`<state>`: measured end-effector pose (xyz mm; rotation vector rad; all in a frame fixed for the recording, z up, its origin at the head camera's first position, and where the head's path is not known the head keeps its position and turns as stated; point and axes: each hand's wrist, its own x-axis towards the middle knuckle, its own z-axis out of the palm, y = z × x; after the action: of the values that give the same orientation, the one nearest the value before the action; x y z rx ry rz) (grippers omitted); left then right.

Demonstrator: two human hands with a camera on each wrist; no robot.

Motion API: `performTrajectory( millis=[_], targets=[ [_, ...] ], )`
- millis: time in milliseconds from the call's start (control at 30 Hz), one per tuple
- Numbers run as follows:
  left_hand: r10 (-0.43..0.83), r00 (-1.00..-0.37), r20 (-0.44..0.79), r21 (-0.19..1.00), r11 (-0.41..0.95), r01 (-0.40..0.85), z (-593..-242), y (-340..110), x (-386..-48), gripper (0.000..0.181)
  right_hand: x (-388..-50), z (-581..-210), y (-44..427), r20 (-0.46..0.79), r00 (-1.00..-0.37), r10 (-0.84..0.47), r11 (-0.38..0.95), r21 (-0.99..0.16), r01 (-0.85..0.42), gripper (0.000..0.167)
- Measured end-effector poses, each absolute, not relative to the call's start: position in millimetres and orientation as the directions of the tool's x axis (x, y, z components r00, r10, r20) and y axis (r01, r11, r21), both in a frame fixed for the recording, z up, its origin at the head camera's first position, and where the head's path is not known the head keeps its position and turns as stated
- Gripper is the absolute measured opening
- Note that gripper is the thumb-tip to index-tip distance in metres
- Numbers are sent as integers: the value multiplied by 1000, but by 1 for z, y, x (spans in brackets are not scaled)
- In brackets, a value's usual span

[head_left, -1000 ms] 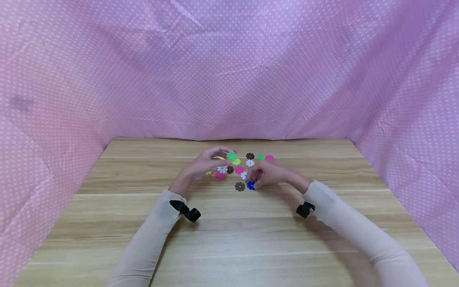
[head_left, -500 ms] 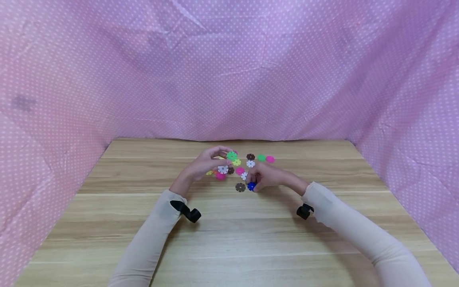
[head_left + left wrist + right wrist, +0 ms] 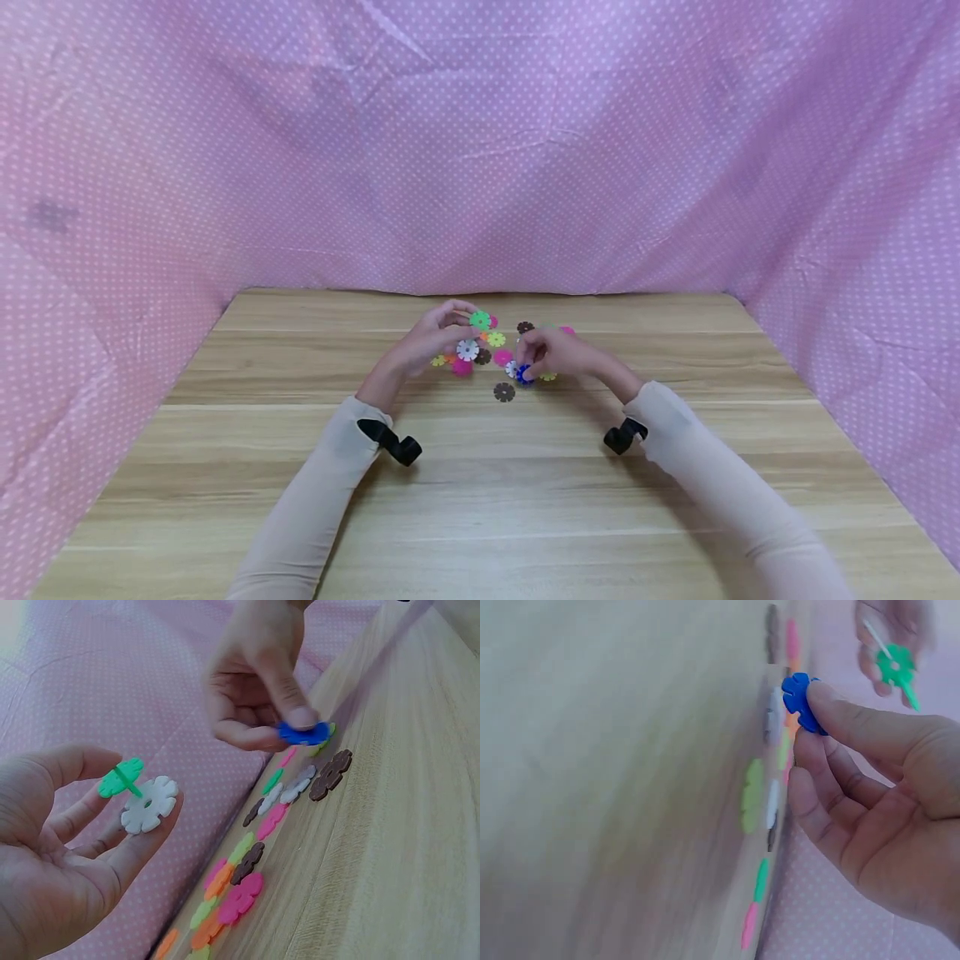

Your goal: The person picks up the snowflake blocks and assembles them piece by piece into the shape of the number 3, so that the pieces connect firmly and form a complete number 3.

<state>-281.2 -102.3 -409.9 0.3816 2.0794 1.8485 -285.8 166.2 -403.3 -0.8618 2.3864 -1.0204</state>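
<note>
Between thumb and fingers my left hand (image 3: 429, 340) holds joined notched flower-shaped discs. A white disc (image 3: 150, 805) and a green disc (image 3: 120, 778) show in the left wrist view, with another green piece edge-on across the green one. My right hand (image 3: 561, 353) pinches a blue flower disc (image 3: 801, 702) between thumb and fingers, lifted off the table. Part of the blue disc is hidden by the thumb. Below the hands, loose discs lie flat, among them a brown disc (image 3: 504, 392), a pink disc (image 3: 462, 367) and a yellow disc (image 3: 497, 339).
The wooden table (image 3: 480, 500) spreads in front of both forearms. More discs, including another brown disc (image 3: 525, 327) and an orange disc (image 3: 208, 928), lie in a loose cluster towards the back. A pink dotted cloth (image 3: 480, 167) hangs behind and at both sides.
My right hand has picked the blue disc up off the table and moved slightly back with it, uncovering a yellow disc. My left hand has shifted only slightly, still holding its joined discs.
</note>
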Motion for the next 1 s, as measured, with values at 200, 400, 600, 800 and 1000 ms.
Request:
performTrajectory(
  millis=[200, 400, 600, 800, 1000],
  targets=[
    [388, -919, -74, 992, 121, -29, -409, -103, -282, 36, -298, -397, 164, 7, -813, -582, 515, -770, -376, 18],
    [369, -926, -80, 992, 120, -38, -406, -104, -283, 33, -306, -392, 162, 120, -869, -480, 360, -876, -320, 14],
    [334, -939, -85, 991, 130, -43, -401, -101, -289, 30, -309, -386, 155, 127, -902, -412, 251, -936, -246, 19],
    [339, -937, -88, 987, 154, -37, -400, -95, -294, 31, -309, -384, 144, 156, -912, -380, 226, -940, -255, 20],
    [342, -933, -113, 988, 137, -70, -401, -92, -299, 27, -311, -386, 140, 189, -910, -369, 199, -940, -276, 20]
  ],
)
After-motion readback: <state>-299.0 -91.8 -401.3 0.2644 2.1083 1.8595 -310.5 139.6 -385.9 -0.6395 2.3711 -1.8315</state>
